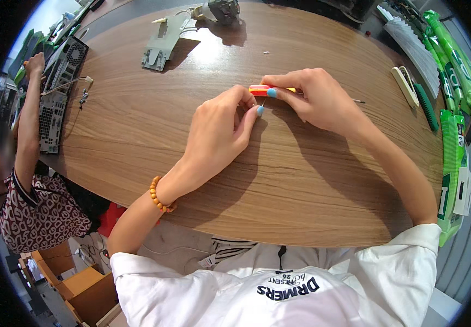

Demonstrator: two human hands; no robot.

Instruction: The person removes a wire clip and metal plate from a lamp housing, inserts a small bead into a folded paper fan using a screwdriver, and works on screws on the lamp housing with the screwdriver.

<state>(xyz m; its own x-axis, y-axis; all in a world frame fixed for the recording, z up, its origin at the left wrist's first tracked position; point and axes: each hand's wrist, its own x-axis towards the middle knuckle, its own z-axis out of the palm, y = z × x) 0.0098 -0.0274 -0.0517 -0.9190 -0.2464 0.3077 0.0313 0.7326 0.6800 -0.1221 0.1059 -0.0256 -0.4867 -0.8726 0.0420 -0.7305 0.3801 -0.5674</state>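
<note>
My right hand (316,101) is closed around a screwdriver (256,90) with a red and yellow handle. The handle end sticks out toward my left hand, and the thin dark shaft shows on the other side, beyond my right hand. Thumb and forefinger of my left hand (222,121) are pinched together just below the handle end. A thin, light sliver shows by these fingertips, too small to name. Both hands are close together over the wooden table (322,218), and the rest of the left fingers is partly hidden.
A metal plate (164,46) with wires and a dark part lies at the back. Left stands an open computer case (55,103), with another person's arm (28,114) over it. A cable connector (84,98), green packages (453,174), a cream-coloured tool (405,87) and a dark green-handled one (426,106) lie around.
</note>
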